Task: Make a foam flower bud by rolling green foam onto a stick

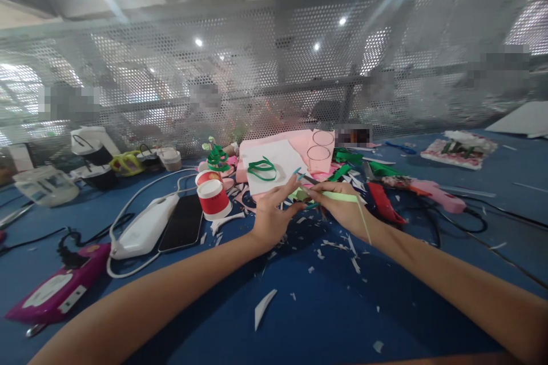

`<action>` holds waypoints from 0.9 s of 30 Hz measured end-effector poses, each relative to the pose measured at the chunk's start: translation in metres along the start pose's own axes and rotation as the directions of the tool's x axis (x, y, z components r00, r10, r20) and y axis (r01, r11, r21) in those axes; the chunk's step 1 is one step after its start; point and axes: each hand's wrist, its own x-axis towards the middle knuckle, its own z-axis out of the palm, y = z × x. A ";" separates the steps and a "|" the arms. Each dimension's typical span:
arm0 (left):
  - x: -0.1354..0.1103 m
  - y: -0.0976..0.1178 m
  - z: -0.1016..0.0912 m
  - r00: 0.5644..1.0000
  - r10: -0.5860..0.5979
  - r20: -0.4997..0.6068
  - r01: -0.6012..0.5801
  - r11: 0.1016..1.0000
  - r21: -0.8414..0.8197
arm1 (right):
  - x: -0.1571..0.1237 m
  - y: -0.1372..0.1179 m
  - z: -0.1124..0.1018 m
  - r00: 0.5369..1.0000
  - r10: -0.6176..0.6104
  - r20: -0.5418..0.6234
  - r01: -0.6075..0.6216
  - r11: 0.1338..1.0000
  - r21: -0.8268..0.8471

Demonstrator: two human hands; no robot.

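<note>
My left hand point(274, 208) and my right hand point(342, 205) meet above the blue table point(325, 308). A light green paper strip point(342, 196) runs from the fingertips of both hands across my right hand and down along its wrist. My left hand pinches the strip's left end, with some fingers spread upward. My right hand is closed around the strip. A dark thin tool, perhaps scissors point(310, 180), pokes out just behind the fingers; which hand holds it I cannot tell.
Two red paper cups point(213, 196), a black phone point(182, 222), a white power bank point(143, 231) with cable and a magenta box point(55, 291) lie left. Pink and white sheets point(278, 162), green strips, clear cups point(319, 153), red cutter point(385, 202) and pink glue gun point(432, 191) lie behind. White scraps litter the table.
</note>
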 end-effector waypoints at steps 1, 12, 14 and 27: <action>0.000 0.000 0.000 1.000 -0.009 0.001 0.009 1.000 0.015 | 0.000 0.001 0.001 1.000 -0.003 -0.019 0.003 1.000 -0.002; -0.001 -0.010 0.003 0.997 -0.067 0.034 0.067 0.998 0.011 | 0.002 0.004 0.001 0.999 0.026 -0.024 -0.026 0.999 -0.026; -0.001 -0.011 0.002 0.993 -0.112 0.038 0.113 0.994 -0.006 | 0.002 0.006 0.000 0.999 0.047 0.016 -0.047 0.999 -0.022; -0.005 -0.017 0.003 0.994 0.052 0.093 -0.075 0.964 0.255 | -0.001 0.006 0.002 0.996 0.023 0.092 -0.020 0.999 -0.036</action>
